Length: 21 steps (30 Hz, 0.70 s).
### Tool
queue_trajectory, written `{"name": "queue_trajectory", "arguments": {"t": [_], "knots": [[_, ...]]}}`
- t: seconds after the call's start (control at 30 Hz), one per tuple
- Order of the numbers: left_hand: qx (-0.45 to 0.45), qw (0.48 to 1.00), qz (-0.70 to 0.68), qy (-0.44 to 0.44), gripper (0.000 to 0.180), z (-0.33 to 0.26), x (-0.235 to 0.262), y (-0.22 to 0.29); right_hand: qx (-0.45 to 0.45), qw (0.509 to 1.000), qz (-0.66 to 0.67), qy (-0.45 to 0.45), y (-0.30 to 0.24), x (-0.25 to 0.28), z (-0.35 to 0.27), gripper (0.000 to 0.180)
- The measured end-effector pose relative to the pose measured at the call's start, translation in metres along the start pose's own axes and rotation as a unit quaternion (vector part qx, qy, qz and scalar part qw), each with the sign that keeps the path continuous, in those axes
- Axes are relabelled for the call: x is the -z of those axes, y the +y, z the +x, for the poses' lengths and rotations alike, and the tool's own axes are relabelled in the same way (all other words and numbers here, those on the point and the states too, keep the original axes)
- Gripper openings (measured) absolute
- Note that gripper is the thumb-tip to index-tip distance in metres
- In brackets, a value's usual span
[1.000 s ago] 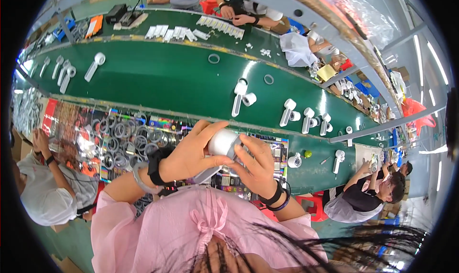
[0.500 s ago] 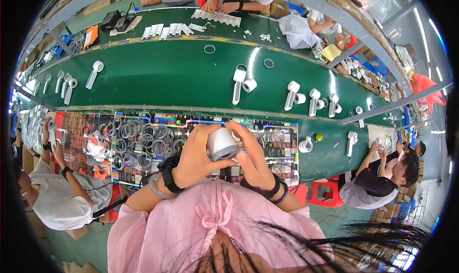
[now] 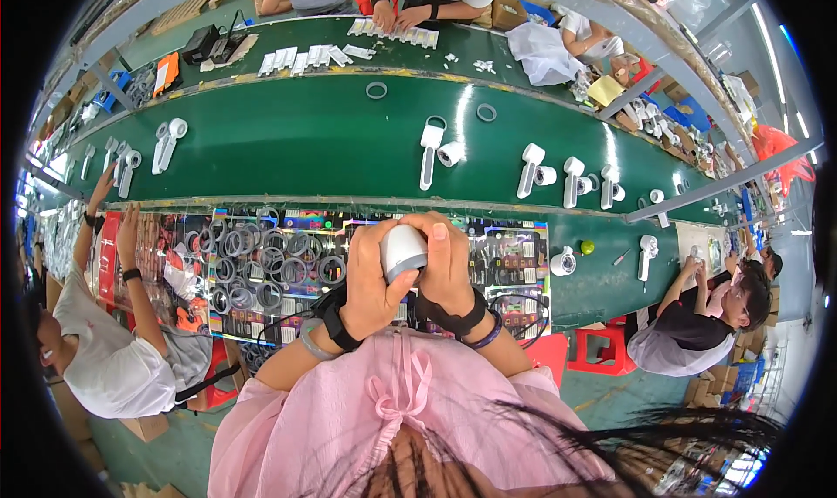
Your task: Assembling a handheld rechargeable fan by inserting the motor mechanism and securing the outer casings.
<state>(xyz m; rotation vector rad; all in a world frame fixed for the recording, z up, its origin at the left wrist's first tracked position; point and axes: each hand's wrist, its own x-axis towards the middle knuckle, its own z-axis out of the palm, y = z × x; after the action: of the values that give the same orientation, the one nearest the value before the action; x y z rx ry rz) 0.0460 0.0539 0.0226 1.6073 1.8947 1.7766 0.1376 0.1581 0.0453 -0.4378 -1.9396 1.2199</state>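
Between my two hands, over the table, is a white rounded housing [image 3: 401, 243] with a grey ring [image 3: 406, 263] round its lower rim. My left hand [image 3: 368, 280] wraps its left side, with the thumb pressed against the grey ring. From the other side my right hand [image 3: 448, 269] grips it, fingers curled over the edge. The palms hide the underside of the housing. Left of my hands, many loose grey rings [image 3: 270, 261] lie in a spread pile on the table covering.
Beyond the table runs a green belt [image 3: 296, 140] carrying white handled devices with round heads [image 3: 429, 153] and a few grey rings. At right on the table sit a white round part [image 3: 563, 261] and a green fruit [image 3: 587, 247]. Co-workers sit at left [image 3: 113, 350] and right [image 3: 689, 332].
My hands have closed in round the housing, and it has turned, its grey rim showing less. The left co-worker has let go of a device and reaches over the belt.
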Motion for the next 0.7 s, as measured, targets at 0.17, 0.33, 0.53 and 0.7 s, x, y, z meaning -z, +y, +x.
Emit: {"name": "queue_trajectory", "arguments": {"t": [0.17, 0.33, 0.53, 0.7], "knots": [[0.047, 0.998, -0.028, -0.011, 0.049, 0.007, -0.003, -0.008, -0.02, 1.0, -0.012, 0.003, 0.009, -0.002, 0.007, 0.039], [0.129, 0.988, -0.073, -0.046, 0.043, -0.006, -0.011, -0.022, -0.058, 0.996, -0.069, -0.018, 0.033, -0.006, -0.004, 0.039], [0.291, 0.948, -0.113, 0.068, 0.044, -0.01, -0.046, -0.078, -0.075, 0.958, -0.275, 0.013, 0.073, -0.035, -0.016, 0.036], [0.402, 0.914, -0.047, 0.028, 0.057, -0.03, -0.061, -0.129, -0.175, 0.927, -0.323, -0.076, 0.114, -0.046, -0.036, 0.043]]}}
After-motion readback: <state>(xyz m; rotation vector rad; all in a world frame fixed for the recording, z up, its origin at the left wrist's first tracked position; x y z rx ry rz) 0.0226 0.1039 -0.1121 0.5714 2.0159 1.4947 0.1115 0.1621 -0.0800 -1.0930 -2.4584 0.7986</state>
